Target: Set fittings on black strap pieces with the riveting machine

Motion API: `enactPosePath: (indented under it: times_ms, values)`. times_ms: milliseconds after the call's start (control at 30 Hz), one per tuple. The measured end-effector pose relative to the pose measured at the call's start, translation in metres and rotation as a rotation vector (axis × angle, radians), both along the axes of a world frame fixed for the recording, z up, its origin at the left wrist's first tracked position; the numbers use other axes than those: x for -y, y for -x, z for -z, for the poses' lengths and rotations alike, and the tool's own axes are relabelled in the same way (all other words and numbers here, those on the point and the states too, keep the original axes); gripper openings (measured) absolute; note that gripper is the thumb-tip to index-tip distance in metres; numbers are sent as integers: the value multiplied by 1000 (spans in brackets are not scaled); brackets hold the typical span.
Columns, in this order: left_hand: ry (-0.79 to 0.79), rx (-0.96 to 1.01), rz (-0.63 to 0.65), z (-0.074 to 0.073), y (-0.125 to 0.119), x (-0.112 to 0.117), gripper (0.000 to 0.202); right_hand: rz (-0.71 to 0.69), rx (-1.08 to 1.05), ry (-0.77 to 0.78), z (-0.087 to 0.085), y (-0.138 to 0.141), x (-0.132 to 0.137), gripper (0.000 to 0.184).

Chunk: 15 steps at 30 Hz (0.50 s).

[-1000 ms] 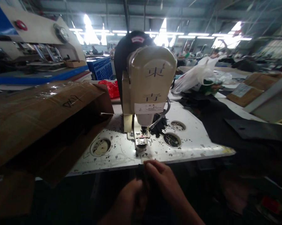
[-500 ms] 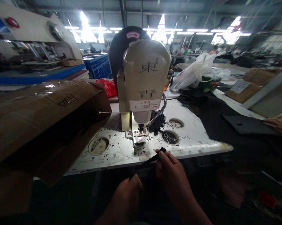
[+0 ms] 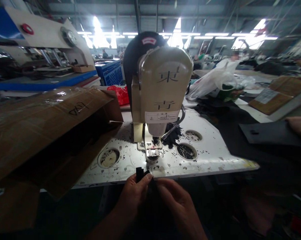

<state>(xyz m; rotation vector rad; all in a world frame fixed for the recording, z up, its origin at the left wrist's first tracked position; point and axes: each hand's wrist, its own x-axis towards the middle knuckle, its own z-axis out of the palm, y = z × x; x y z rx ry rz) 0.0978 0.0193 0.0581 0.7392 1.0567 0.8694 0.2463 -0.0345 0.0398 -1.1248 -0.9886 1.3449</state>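
front edge of the white tabletop [image 3: 215, 161] runs crosswise right by the hands, slanting up toward its r corner. narrow strip of top betw that edge & small lit plate [image 3: 152, 152] under the machine [image 3: 167, 90]; wider patch to r of plate, w/ 2 of the 3 round holes [image 3: 196, 154] & black scraps strewn abt. cardboard box [image 3: 45, 116] bounds l side, its flap poking past front edge; dark cloth [image 3: 222, 125] bounds r side. bundle of dark pieces [image 3: 172, 135] sits close by machine on r. black strip [image 3: 139, 174] is in l hand [image 3: 134, 191], pinched betw thumb & fingers, 2 ends sticking up above it, just short of plate; can't tell if 1 folded or 2 strips. r hand [image 3: 175, 198] is just r of it, fingers bent toward dark area betw hands; too dim to tell if it grips anything. far r: another person's hand [image 3: 299, 126], blurred, at end of gray panel [image 3: 267, 133], well apart from both hands.
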Motion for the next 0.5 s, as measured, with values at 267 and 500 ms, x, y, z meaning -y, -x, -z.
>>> enactPosePath:
  times_ms: [267,500]
  values:
    - [-393,-354,109,0,6,-24,39,33,114,115,4,8,-26,45]
    - [-1078,-932,212,9,27,-42,49,148,-96,187,6,11,-54,46]
